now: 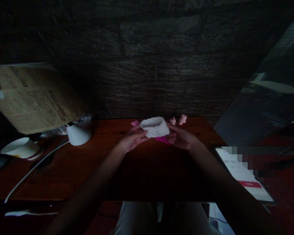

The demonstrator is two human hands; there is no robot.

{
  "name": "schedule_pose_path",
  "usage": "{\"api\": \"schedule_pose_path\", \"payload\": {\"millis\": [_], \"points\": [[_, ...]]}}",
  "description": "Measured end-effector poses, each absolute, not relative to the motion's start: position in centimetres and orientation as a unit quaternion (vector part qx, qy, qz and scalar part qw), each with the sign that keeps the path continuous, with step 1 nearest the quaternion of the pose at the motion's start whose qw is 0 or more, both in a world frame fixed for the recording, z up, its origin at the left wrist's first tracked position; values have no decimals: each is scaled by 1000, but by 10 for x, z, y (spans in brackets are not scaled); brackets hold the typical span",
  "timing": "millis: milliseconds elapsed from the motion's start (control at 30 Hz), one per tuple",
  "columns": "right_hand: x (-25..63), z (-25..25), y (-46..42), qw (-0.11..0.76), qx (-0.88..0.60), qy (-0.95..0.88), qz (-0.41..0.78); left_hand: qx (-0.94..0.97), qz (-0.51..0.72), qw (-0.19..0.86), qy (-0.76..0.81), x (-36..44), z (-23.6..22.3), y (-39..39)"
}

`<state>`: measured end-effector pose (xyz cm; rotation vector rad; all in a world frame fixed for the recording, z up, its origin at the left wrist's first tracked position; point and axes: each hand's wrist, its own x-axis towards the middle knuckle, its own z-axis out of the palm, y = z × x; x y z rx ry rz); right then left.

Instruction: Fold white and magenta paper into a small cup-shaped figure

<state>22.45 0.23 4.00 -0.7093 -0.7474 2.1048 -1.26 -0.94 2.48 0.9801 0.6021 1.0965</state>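
Observation:
A white, hollow, bowl-like piece point(157, 129) with an uneven, soft-looking wall is held up over the wooden table. My left hand point(134, 138) grips its left end, thumb against the front wall. At the opposite end, my right hand point(180, 137) has its fingers closed around the side. Something flat and magenta point(163, 140) shows just below the piece, near my right fingers; whether they touch it I cannot tell. Behind my hands are a small pink square point(135, 123), a little pink figure point(172, 121) and a pink cup-shaped piece point(182, 119).
The wooden table point(88, 176) meets a dark brick wall point(161, 71). At left are a paper cup point(21, 148), a white cone-shaped base point(78, 134) with a cable, and a printed brown paper bag point(31, 98). A lit tablet-like screen point(245, 176) lies right.

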Motion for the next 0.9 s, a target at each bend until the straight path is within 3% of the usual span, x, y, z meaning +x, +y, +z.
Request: {"api": "schedule_pose_path", "payload": {"millis": [333, 667, 900], "points": [[217, 37, -1, 389, -293, -295, 822, 447, 490, 707, 244, -14, 25, -10], [212, 38, -4, 441, -215, -339, 803, 423, 504, 718, 226, -14, 25, -10], [219, 42, -5, 377, -231, -368, 818, 461, 481, 719, 198, -19, 25, -13]]}}
